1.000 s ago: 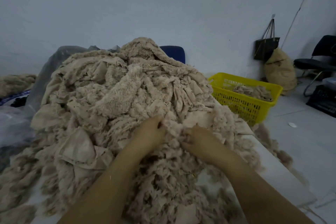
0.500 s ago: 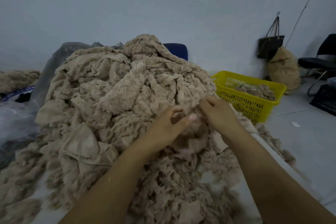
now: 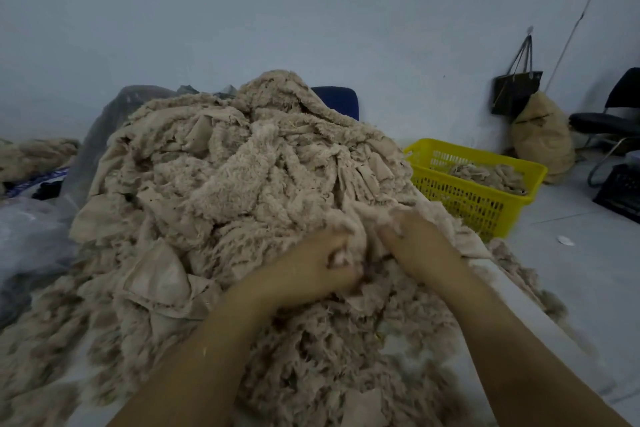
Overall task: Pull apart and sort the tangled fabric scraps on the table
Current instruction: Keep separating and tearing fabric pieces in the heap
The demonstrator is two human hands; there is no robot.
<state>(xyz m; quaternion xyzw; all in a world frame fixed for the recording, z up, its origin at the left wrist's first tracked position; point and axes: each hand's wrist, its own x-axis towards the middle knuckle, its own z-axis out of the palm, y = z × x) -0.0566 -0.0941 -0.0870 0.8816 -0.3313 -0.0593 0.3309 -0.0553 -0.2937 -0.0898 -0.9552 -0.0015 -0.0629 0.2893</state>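
A tall heap of tangled beige fleece scraps covers the white table in front of me. My left hand is curled into the near right side of the heap and grips a fluffy scrap. Close beside it, my right hand digs its fingers into the same clump; its fingertips are buried in the fabric. Loose shreds lie spread on the table below both wrists.
A yellow plastic basket holding a few beige scraps stands on the floor to the right. Behind it are a stuffed sack, a hanging dark bag and a black chair. A blue chair back shows behind the heap. Clear plastic bags lie at left.
Both hands came down from the raised position of half a second ago and closed into the clump, the left hand going from spread fingers to a curled grip.
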